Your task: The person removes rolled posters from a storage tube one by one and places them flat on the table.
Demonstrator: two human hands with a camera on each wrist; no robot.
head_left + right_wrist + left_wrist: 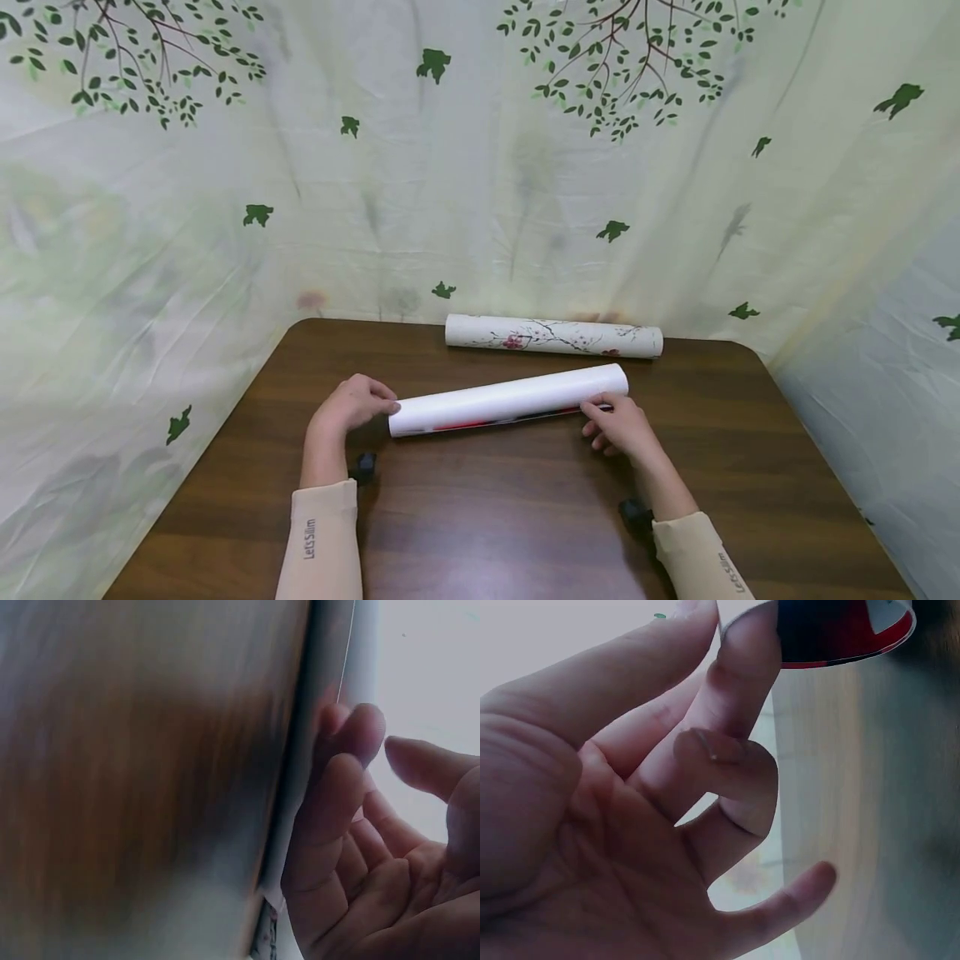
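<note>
A white rolled sheet (502, 398) lies slantwise on the table, its right end farther back. Red and dark print shows along its lower edge and inside its left end (847, 634). My left hand (356, 404) pinches the rim of that left end, with the index finger inside the tube and the thumb outside. Near the right end, my right hand (618, 425) is at the sheet's lower edge. In the right wrist view, a small gap separates the thumb of the right hand (360, 855) from the bent index finger, and no paper shows between them.
Behind the white roll lies a second roll (555, 335) with a blossom-branch print, along the back edge of the brown wooden table (480, 517). A pale curtain (480, 183) with leaf prints hangs behind and at both sides. Dark wrist devices (365, 468) sit under both wrists.
</note>
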